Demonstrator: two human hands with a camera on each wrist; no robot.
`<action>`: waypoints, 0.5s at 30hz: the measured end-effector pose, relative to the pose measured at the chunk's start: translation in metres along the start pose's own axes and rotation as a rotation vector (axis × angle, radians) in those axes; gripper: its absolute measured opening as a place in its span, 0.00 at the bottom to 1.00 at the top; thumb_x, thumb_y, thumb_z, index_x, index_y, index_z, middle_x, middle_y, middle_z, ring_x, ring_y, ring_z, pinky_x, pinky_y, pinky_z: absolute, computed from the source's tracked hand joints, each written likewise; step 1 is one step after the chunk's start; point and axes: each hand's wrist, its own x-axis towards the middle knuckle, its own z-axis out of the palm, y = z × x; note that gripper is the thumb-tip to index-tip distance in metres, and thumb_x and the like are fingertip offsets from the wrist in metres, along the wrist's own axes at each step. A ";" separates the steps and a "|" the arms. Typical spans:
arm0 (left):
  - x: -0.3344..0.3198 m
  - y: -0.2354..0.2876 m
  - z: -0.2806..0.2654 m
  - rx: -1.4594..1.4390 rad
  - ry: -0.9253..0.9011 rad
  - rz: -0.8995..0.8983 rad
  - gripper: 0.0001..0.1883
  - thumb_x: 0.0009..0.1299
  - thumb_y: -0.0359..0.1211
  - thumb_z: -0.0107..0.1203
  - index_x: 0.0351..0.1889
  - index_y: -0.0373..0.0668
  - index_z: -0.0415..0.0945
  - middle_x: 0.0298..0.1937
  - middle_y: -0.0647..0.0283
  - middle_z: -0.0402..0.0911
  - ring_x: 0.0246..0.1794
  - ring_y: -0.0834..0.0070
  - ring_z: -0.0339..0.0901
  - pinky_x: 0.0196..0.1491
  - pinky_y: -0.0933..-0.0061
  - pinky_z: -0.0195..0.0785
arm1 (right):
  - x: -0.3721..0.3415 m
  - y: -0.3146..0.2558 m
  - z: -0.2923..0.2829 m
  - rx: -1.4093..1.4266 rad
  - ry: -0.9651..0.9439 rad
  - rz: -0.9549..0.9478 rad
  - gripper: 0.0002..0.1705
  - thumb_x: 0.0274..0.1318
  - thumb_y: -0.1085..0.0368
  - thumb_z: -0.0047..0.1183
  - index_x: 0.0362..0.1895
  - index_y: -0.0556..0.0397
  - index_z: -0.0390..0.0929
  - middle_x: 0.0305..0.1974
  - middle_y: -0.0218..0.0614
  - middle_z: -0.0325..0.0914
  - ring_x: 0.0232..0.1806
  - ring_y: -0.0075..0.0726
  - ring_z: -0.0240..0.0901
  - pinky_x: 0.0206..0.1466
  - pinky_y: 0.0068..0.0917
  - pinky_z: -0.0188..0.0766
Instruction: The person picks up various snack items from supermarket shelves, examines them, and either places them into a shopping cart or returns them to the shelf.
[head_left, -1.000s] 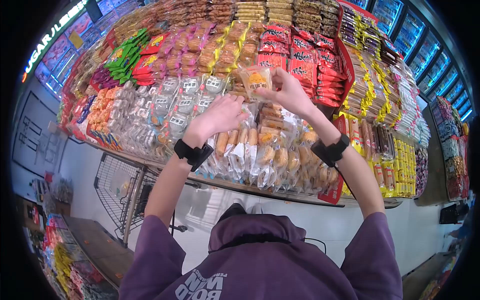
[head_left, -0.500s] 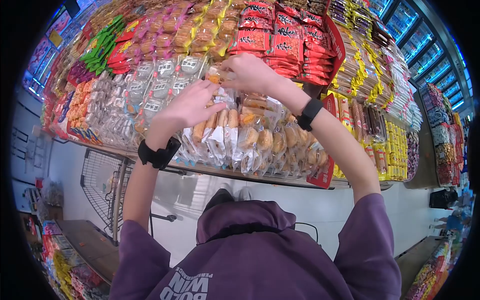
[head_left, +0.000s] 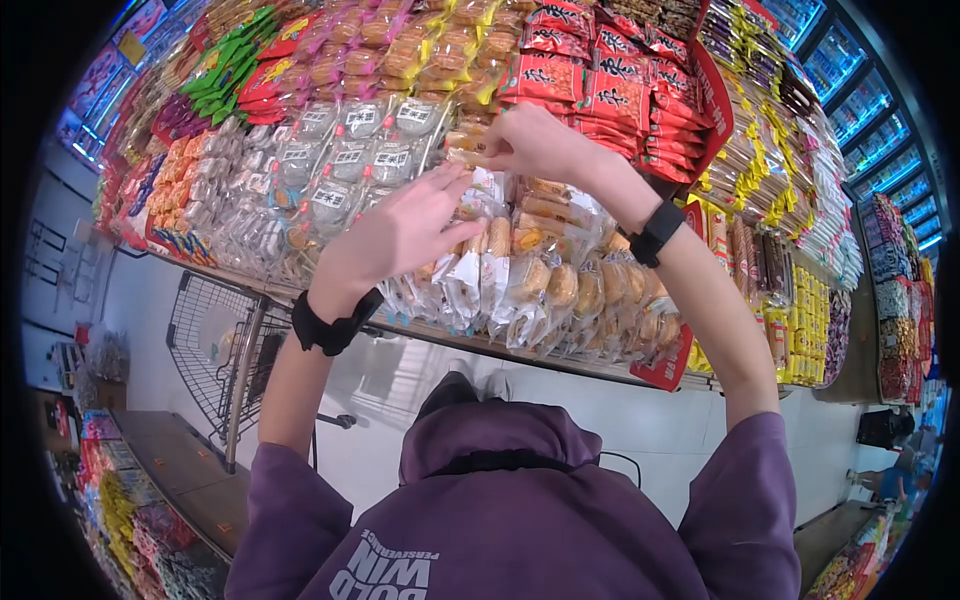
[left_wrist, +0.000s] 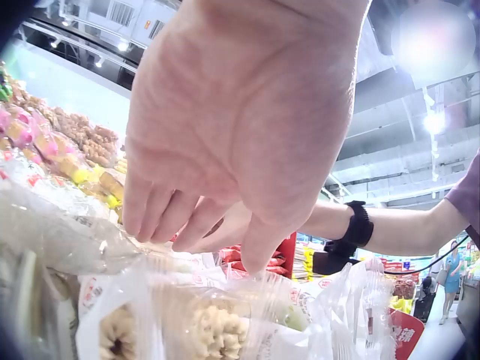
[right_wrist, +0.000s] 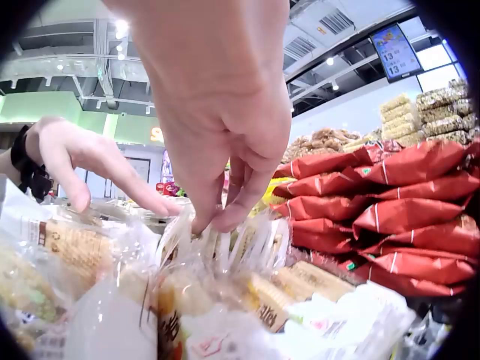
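My right hand (head_left: 548, 145) reaches palm-down into a row of clear-wrapped pastry packets. In the right wrist view, its thumb and fingertips come together on the upright clear edge of a wrapped packet (right_wrist: 251, 241); most of that packet is hidden among its neighbours. My left hand (head_left: 400, 225) lies flat and nearly straight-fingered over the packets just to the left, fingertips close to the right hand. Beneath it, the left wrist view shows ridged pastries in clear and white wrappers (left_wrist: 219, 330). Clear packs with white labels (head_left: 390, 160) lie left of the fingers.
Stacked red packets (head_left: 612, 95) rise beyond and right of the right hand, by a red divider (head_left: 712, 100). Yellow packets (head_left: 805, 310) fill the right side. A wire shopping cart (head_left: 215, 345) stands at the stall's front left. Lit fridges (head_left: 870, 110) line the far right.
A packet printed with a yellow chick was raised in the right hand; that hand has since gone down into the row with it. The left hand has flattened beside it.
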 end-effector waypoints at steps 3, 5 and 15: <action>0.007 -0.001 0.007 0.020 0.044 0.069 0.37 0.75 0.49 0.48 0.67 0.24 0.57 0.71 0.35 0.58 0.74 0.50 0.53 0.74 0.62 0.49 | -0.001 0.004 0.008 0.025 0.061 -0.027 0.10 0.49 0.64 0.61 0.26 0.61 0.82 0.25 0.46 0.80 0.31 0.53 0.79 0.39 0.41 0.75; 0.013 0.001 0.013 0.060 0.101 0.100 0.37 0.75 0.49 0.47 0.68 0.23 0.56 0.70 0.34 0.57 0.74 0.49 0.53 0.74 0.62 0.49 | -0.004 0.001 -0.002 0.006 0.010 -0.018 0.11 0.51 0.63 0.60 0.34 0.60 0.83 0.32 0.47 0.81 0.34 0.52 0.79 0.41 0.40 0.75; 0.019 0.006 0.018 0.131 0.101 0.065 0.36 0.75 0.49 0.46 0.65 0.22 0.59 0.66 0.37 0.65 0.69 0.49 0.61 0.71 0.59 0.54 | -0.009 -0.022 0.002 0.016 -0.190 0.187 0.24 0.70 0.54 0.40 0.59 0.59 0.72 0.58 0.54 0.73 0.59 0.58 0.70 0.61 0.43 0.69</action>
